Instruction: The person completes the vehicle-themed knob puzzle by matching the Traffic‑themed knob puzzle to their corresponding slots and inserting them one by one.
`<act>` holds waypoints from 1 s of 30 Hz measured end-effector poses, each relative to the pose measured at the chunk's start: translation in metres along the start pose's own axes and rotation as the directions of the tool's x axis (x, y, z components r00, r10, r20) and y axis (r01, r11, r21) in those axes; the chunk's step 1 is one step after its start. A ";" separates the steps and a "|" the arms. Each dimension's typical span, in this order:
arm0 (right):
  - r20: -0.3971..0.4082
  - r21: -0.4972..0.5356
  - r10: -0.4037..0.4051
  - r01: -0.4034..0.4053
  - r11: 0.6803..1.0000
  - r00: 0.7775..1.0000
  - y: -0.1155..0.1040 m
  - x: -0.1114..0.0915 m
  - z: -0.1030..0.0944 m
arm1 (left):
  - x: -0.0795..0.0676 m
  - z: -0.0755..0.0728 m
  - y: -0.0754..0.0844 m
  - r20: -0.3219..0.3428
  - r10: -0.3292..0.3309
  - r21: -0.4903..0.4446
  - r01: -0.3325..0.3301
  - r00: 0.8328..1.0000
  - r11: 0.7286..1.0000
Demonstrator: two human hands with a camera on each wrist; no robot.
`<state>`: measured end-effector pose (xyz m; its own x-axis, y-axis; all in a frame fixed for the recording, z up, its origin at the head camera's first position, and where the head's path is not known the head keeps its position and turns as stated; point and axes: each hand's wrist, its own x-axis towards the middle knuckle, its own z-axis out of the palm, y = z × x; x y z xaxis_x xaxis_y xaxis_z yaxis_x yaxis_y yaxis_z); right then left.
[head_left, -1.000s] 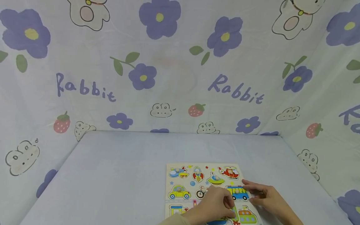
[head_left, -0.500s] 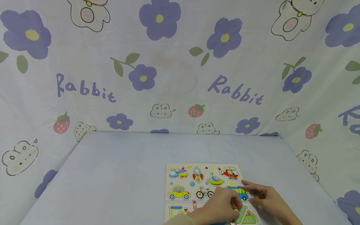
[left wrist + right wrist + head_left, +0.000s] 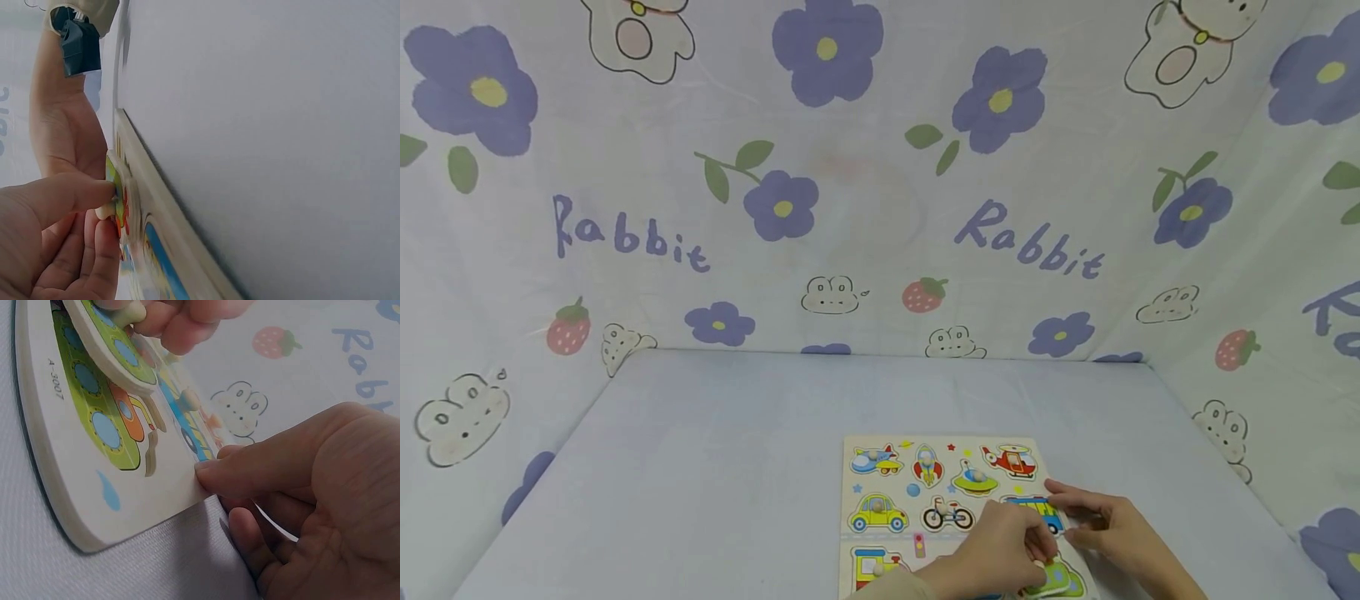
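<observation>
My left hand (image 3: 996,546) pinches the small knob of a green ship-shaped puzzle piece (image 3: 125,353) with blue portholes. In the right wrist view the piece is tilted above a matching printed ship recess (image 3: 103,425) at the board's corner, overlapping part of it. Seen from the left wrist, the thumb (image 3: 75,194) presses against the piece's knob side. My right hand (image 3: 1116,525) grips the right edge of the wooden puzzle board (image 3: 848,492), its thumb (image 3: 215,475) on top and its other fingers beside and below the edge.
Other knobbed pieces sit in the board: a yellow car (image 3: 877,512), a bicycle (image 3: 947,515), a red helicopter (image 3: 1011,460), a train (image 3: 876,567) and several more. The board lies on a pale cloth-covered table (image 3: 700,483), with a rabbit-print curtain (image 3: 865,250) behind.
My left hand has moved right with the green ship piece, which now lies flatter over the ship recess. More of the bicycle and train shows. The right hand stays on the board's edge.
</observation>
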<state>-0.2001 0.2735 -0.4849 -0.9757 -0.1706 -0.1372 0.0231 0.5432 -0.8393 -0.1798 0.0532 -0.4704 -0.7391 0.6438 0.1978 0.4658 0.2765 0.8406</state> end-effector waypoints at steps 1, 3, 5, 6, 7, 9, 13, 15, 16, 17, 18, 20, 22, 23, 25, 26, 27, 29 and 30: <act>-0.001 0.004 0.002 -0.002 1.000 1.000 0.000 0.000 0.000 | 0.000 0.001 0.000 0.000 -0.004 -0.012 0.004 1.000 1.000; -0.006 0.001 0.004 -0.004 1.000 1.000 -0.001 0.000 0.000 | 0.001 0.002 0.001 -0.002 -0.019 -0.035 0.019 1.000 0.999; -0.014 0.001 0.017 -0.017 1.000 1.000 -0.002 0.001 0.001 | 0.002 0.003 0.001 -0.004 -0.038 -0.065 0.038 0.999 0.997; -0.013 0.002 0.017 -0.017 1.000 1.000 -0.002 0.001 0.001 | 0.002 0.004 0.001 -0.006 -0.047 -0.076 0.046 0.999 0.996; -0.012 0.004 0.021 -0.021 1.000 1.000 -0.003 0.001 0.001 | 0.002 0.005 0.000 -0.007 -0.057 -0.084 0.056 0.998 0.995; -0.011 0.005 0.021 -0.021 1.000 1.000 -0.003 0.001 0.000 | 0.003 0.006 -0.001 -0.013 -0.061 -0.095 0.059 0.998 0.994; 0.005 0.014 0.003 -0.003 1.000 1.000 -0.001 0.000 -0.001 | 0.003 0.007 -0.003 -0.028 -0.059 -0.088 0.057 0.998 0.995; 0.007 0.022 -0.002 0.002 1.000 1.000 0.000 -0.001 -0.001 | 0.003 0.008 -0.003 -0.046 -0.068 -0.049 0.065 0.997 0.997; 0.009 0.024 -0.006 0.006 1.000 1.000 0.000 -0.001 -0.001 | 0.003 0.008 -0.003 -0.058 -0.078 -0.029 0.077 0.995 0.997; 0.008 0.027 -0.005 0.005 1.000 1.000 0.000 -0.001 -0.001 | 0.003 0.008 -0.003 -0.071 -0.089 -0.010 0.089 0.994 0.996; 0.008 0.032 -0.004 0.004 0.999 1.000 0.000 -0.001 -0.001 | 0.003 0.008 -0.003 -0.083 -0.102 0.006 0.103 0.991 0.995; 0.006 0.036 -0.005 0.004 0.999 1.000 0.001 -0.001 0.000 | 0.002 0.008 -0.003 -0.106 -0.125 0.013 0.128 0.986 0.992; 0.004 0.034 -0.001 0.001 0.999 1.000 0.001 0.000 0.000 | 0.001 0.008 -0.003 -0.125 -0.138 0.001 0.139 0.983 0.990; 0.004 0.034 -0.003 0.002 0.999 1.000 0.001 0.000 0.000 | 0.001 0.007 -0.003 -0.131 -0.139 -0.007 0.139 0.982 0.990; 0.006 0.029 -0.009 0.008 1.000 1.000 0.001 0.000 0.000 | 0.000 0.007 -0.004 -0.142 -0.141 -0.015 0.140 0.980 0.990; 0.007 0.029 -0.011 0.011 1.000 1.000 0.001 0.000 0.000 | 0.000 0.007 -0.004 -0.149 -0.142 -0.018 0.141 0.979 0.990; 0.007 0.027 -0.012 0.012 1.000 1.000 0.000 0.000 -0.001 | 0.000 0.008 -0.004 -0.156 -0.145 -0.016 0.145 0.977 0.989; 0.004 0.027 -0.003 0.003 1.000 1.000 0.000 0.000 0.000 | 0.000 0.009 -0.003 -0.175 -0.172 -0.044 0.166 0.970 0.985; 0.004 0.024 -0.002 0.002 1.000 1.000 0.000 -0.001 0.000 | 0.000 0.010 -0.002 -0.183 -0.193 -0.068 0.184 0.964 0.981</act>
<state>-0.1997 0.2737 -0.4843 -0.9750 -0.1744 -0.1378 0.0267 0.5233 -0.8517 -0.1758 0.0594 -0.4774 -0.8914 0.4369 0.1204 0.2878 0.3407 0.8950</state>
